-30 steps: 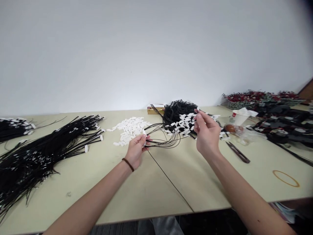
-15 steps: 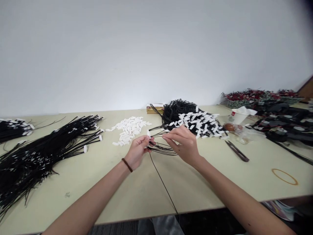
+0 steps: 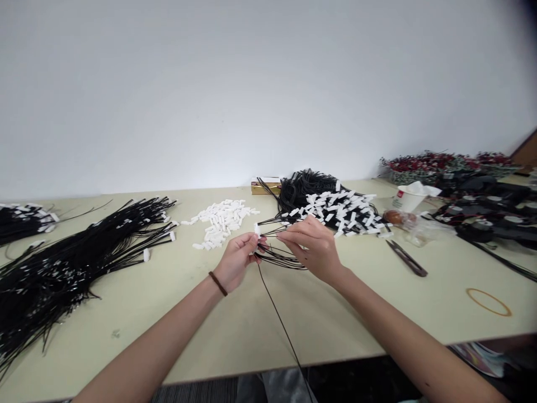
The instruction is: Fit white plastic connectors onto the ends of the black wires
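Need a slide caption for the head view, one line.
Left hand pinches a small white plastic clip and thin black cords; right hand grips the cords beside it over a pale green table.

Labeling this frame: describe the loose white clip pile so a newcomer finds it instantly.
Start at the pale table and look to its far edge by the wall, just beyond the left hand. The white clip pile lies there, between the long cord bundle on the left and the coiled cord heap on the right. Only its clips are loose, with no black cords attached.

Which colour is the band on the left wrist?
The band is brown, seen in the head view.
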Available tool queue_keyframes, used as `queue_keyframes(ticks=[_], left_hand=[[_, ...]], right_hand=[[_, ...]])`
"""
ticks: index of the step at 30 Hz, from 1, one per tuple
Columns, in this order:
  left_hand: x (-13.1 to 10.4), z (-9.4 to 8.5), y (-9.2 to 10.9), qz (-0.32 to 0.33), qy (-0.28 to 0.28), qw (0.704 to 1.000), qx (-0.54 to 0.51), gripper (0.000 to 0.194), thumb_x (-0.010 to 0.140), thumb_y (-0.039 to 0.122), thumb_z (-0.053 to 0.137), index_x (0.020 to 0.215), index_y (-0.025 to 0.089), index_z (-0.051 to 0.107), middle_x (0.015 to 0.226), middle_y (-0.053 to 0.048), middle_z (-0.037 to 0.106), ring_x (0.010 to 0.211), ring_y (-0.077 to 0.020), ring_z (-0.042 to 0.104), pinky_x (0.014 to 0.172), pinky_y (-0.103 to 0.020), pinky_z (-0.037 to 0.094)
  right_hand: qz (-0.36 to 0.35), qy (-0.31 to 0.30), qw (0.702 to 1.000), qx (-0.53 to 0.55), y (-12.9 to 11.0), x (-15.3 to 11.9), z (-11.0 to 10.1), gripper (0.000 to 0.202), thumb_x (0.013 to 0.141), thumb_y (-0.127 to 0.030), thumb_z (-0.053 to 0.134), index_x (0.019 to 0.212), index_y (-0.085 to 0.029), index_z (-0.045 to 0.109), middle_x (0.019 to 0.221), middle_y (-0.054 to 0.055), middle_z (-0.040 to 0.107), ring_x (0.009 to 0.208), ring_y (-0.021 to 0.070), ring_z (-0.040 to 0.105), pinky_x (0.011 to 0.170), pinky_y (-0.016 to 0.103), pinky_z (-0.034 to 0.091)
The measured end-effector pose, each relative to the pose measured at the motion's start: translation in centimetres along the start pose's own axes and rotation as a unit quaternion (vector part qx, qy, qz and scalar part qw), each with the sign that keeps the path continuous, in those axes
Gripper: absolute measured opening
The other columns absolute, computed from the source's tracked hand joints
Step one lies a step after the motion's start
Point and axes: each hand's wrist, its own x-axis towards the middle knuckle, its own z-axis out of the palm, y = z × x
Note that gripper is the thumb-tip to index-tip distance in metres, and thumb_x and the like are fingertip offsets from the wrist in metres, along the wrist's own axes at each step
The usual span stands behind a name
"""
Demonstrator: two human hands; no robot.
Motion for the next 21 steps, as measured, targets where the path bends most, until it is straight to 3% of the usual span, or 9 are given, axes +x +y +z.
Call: queue_keyframes(ticks=[11, 21], left_hand=[[0.11, -0.21, 0.11, 0.001, -0.005, 1.000, 0.011, 0.030, 0.065, 0.041, 0.067, 0.072, 0.012, 0.062, 0.068, -0.002, 0.056, 0.058, -0.0086, 0.047, 0.048, -0.020, 0.035], [-0.10, -0.13, 0.43, 0.006, -0.015, 0.999, 0.035, 0.031, 0.066, 0.042, 0.065, 0.071, 0.011, 0.061, 0.068, -0.003, 0.057, 0.060, -0.0096, 0.048, 0.049, -0.020, 0.035]], right_hand=[[-0.013, -0.031, 0.999, 0.019, 0.34, 0.11, -0.38, 0.018, 0.077, -0.005, 0.054, 0.079, -0.021, 0.063, 0.070, 0.000, 0.064, 0.062, 0.0115, 0.042, 0.058, 0.024, 0.036], [0.012, -0.033, 0.999, 0.035, -0.13, 0.26, -0.28, 0.008, 0.078, -0.012, 0.056, 0.077, -0.018, 0.062, 0.069, 0.001, 0.064, 0.062, 0.0112, 0.046, 0.059, 0.025, 0.036]])
